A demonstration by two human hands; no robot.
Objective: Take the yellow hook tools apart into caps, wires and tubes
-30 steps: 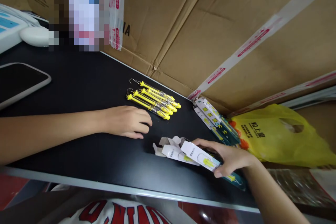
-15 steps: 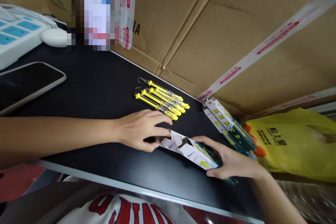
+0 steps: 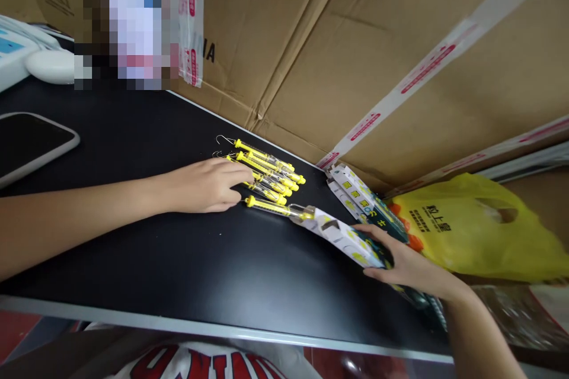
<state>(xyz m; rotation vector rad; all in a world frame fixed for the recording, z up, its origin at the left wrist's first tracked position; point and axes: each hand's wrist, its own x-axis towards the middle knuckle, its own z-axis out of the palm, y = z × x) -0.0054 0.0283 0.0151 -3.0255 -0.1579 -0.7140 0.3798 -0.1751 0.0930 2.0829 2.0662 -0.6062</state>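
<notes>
My right hand (image 3: pixel 406 266) grips a slim white and dark green printed box (image 3: pixel 349 243) with its end flaps open. Out of that end sticks a yellow spring scale (image 3: pixel 269 206) with a clear tube, its far part still inside the box. At the scale's hook end, the fingers of my left hand (image 3: pixel 213 186) are pinched together on the thin wire. Just behind, several similar spring scales (image 3: pixel 284 174) lie side by side on the black tabletop (image 3: pixel 213 266), partly covered by my left hand.
Similar printed boxes (image 3: pixel 358 192) lie near the back right edge, beside a yellow plastic bag (image 3: pixel 484 237). A large taped carton (image 3: pixel 320 47) stands along the back. To the left are a phone (image 3: pixel 31 142), a white rounded device (image 3: pixel 53 66) and a white power strip (image 3: pixel 13 62).
My left hand has moved left from the box's open end, drawing the spring scale partway out. My right hand keeps hold of the box. The whole view has shifted slightly.
</notes>
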